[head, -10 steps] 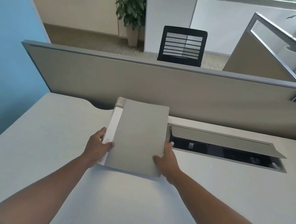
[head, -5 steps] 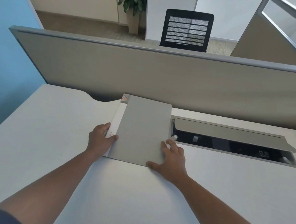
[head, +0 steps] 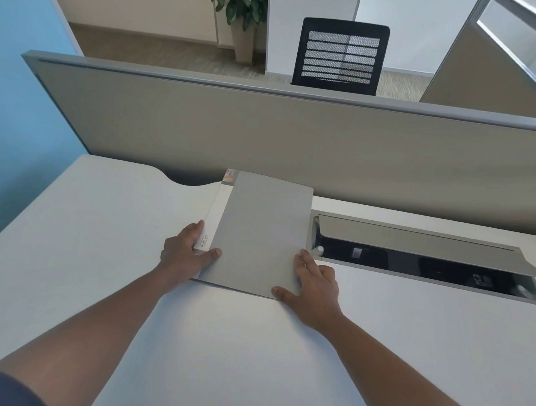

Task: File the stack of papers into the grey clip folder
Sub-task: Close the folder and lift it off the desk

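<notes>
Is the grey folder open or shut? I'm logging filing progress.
Shut: the grey folder lies flat on the desk, cover down.

The clip folder [head: 262,231] lies flat on the bench [head: 91,251], between the left hand [head: 183,255] and right hand [head: 314,284]. A cable tray [head: 417,266] is set into the bench beyond the right hand. A partition [head: 266,137] stands behind both hands.

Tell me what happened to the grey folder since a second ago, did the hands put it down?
Yes. The grey clip folder was lifted and tilted a second ago; it has come down and now lies flat on the desk. The right hand has loosened, its fingers resting flat along the folder's right edge. The left hand still holds the white spine side, thumb on top. The folder stayed closed, and the cable tray flap stayed open.
</notes>
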A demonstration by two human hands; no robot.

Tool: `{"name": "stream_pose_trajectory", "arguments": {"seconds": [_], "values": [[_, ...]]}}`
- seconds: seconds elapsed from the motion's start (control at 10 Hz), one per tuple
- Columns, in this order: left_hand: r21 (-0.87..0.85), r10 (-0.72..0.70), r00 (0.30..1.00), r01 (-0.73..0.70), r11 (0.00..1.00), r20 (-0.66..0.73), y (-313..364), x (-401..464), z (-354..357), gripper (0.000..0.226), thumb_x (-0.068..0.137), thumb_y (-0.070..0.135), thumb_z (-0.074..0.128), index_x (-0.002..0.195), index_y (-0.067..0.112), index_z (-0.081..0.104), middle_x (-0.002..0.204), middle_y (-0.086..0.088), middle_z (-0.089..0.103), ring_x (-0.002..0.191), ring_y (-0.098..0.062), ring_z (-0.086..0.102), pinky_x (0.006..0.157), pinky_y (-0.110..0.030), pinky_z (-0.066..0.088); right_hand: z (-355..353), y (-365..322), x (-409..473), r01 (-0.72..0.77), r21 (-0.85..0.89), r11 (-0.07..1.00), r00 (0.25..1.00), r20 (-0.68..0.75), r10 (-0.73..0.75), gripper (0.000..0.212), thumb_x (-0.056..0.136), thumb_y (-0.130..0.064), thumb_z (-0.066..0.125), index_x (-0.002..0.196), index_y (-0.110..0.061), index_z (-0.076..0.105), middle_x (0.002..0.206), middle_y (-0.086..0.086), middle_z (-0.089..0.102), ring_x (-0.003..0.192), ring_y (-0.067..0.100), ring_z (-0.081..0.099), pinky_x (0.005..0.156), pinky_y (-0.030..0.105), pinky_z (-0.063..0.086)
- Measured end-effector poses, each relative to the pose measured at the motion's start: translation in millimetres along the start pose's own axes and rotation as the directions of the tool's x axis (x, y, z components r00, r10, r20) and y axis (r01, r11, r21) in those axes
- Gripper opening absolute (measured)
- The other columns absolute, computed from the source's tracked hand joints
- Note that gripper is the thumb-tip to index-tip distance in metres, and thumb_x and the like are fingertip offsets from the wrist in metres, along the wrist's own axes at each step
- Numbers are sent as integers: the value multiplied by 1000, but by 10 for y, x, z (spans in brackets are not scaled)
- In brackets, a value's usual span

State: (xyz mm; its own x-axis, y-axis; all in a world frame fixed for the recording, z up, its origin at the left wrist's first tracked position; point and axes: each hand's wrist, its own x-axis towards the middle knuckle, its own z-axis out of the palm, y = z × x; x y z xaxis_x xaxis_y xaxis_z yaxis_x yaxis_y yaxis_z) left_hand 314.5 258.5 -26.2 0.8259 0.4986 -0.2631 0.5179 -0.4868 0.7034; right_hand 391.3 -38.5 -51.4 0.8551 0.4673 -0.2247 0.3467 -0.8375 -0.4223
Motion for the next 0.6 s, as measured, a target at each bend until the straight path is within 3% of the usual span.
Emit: {"name": "stream_pose_trajectory", "arguments": {"seconds": [0.2,0.3,0.4,0.5,0.6], "values": [[134,13,999,-9,991,-34,-3,-3,50,90,86,61,66,160,32,23,163,15,27,146,-26,21,119,-45,27,-10,-1,25,-7,15,1000,1000,21,7,93,82,-78,37,160,-30,18,170,-18,1,134,25,21,107,44,29],[77,-11,1000,13,997,-19,16,-16,46,90,85,60,67,159,33,24,161,12,31,146,-25,22,115,-46,35,-33,17,52,-10,30,1000,999,39,9,88,88,-72,42,161,-30,17,169,-19,1,139,26,20,109,44,29],[20,-77,997,77,997,31,94,-57,-1,91,83,60,69,159,34,25,159,4,35,146,-25,27,113,-47,40,-97,22,42,-19,63,998,998,62,15,85,93,-67,44,161,-28,16,170,-16,3,143,29,20,111,45,29],[97,-127,992,125,987,15,253,-170,-58,88,84,59,66,158,32,27,159,2,38,144,-27,36,114,-45,35,-283,-38,-80,27,117,993,998,46,-33,83,97,-61,48,162,-25,12,171,-8,6,151,31,16,118,48,25],[185,-33,998,44,982,-62,427,-293,-70,74,88,55,63,152,28,37,154,3,46,138,-26,44,106,-37,34,-462,-102,-175,66,147,987,998,-25,-63,81,99,-57,49,163,-24,11,171,-6,8,154,29,14,120,47,22]]}}
